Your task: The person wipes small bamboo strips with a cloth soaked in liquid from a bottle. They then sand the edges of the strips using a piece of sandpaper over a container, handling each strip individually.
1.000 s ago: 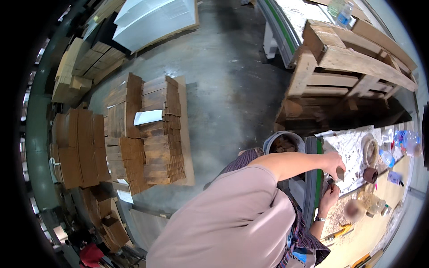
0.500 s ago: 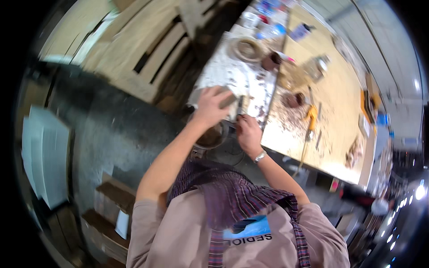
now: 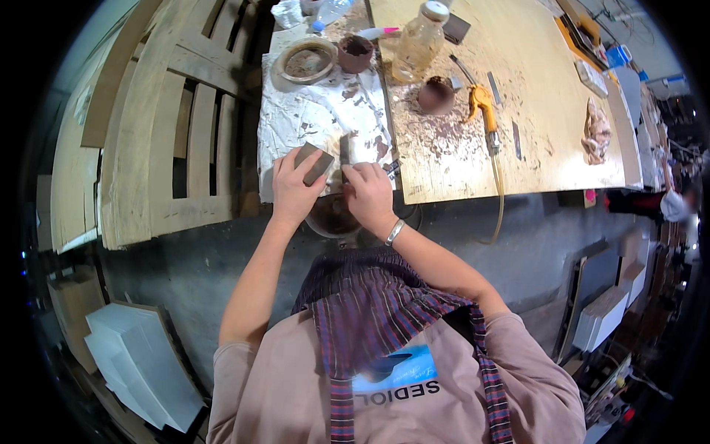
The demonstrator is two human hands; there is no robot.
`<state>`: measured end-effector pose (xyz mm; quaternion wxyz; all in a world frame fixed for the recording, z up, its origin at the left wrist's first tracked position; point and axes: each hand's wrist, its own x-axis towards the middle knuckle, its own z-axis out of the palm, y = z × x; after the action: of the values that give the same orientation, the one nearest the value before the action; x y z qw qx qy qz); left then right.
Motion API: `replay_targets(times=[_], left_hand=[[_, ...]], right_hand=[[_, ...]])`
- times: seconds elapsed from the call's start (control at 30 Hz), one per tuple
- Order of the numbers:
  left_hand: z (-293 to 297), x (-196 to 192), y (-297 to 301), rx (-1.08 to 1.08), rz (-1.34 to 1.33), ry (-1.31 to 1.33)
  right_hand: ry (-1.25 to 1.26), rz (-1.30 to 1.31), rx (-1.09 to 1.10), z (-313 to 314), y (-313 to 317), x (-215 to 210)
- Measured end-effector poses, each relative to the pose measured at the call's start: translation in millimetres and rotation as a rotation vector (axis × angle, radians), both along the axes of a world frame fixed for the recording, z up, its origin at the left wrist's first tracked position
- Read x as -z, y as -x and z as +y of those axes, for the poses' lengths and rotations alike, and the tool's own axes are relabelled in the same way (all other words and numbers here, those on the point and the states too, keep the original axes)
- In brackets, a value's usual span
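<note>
The left hand (image 3: 294, 191) is clenched around a flat grey-brown rectangular sanding block (image 3: 314, 164), fingers over its near end, so the block sticks out beyond the grip toward the far side, lying on the crumpled white stained sheet (image 3: 310, 111) at the near left corner of the pale wooden table (image 3: 532, 96). The right hand (image 3: 370, 194) sits just beside it, fingers curled on a small dark upright piece (image 3: 345, 150); how firmly it grips I cannot tell. Directly below both hands, off the near table edge, is a round dark brown bowl (image 3: 331, 218).

Half a second ago the view was tilted, the table running diagonally; now it lies nearly square across the top. The hands remain together at the same corner of the sheet.
</note>
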<state>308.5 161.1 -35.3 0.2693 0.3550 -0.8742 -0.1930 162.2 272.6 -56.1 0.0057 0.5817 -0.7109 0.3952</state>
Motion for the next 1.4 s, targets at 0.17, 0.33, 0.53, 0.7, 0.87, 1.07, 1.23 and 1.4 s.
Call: replay_targets(times=[0.17, 0.33, 0.53, 0.7, 0.87, 1.07, 1.23, 1.4], left_hand=[[-3.2, 2.7, -10.1, -0.021, 0.043, -0.056], [-15.2, -16.8, 3.9, -0.039, -0.112, 0.270], [22.8, -26.2, 9.5, 0.289, -0.157, 0.166], [16.3, 7.5, 10.0, 0.279, -0.040, 0.048], [11.8, -1.9, 9.0, 0.221, 0.053, -0.124], [10.0, 0.1, 4.7, 0.241, 0.062, -0.161], [12.1, -2.5, 4.4, 0.296, 0.055, -0.118], [12.7, -2.8, 4.8, 0.297, 0.018, -0.127]], right_hand=[[0.041, -0.283, 0.121, -7.1, 3.2, 1.1], [0.145, -0.580, 0.120, -8.9, -1.1, -12.5], [-0.115, -0.705, 0.255, 23.9, -17.0, -17.0], [-0.225, -1.305, 0.247, 26.5, -18.6, -8.3], [-0.098, -1.847, 0.244, 13.7, -19.2, -34.1], [-0.015, -1.989, 0.238, -9.8, -3.8, -25.8], [0.019, -1.921, 0.306, -17.7, 1.6, -24.7], [0.042, -1.919, 0.233, -17.1, -1.6, -30.9]])
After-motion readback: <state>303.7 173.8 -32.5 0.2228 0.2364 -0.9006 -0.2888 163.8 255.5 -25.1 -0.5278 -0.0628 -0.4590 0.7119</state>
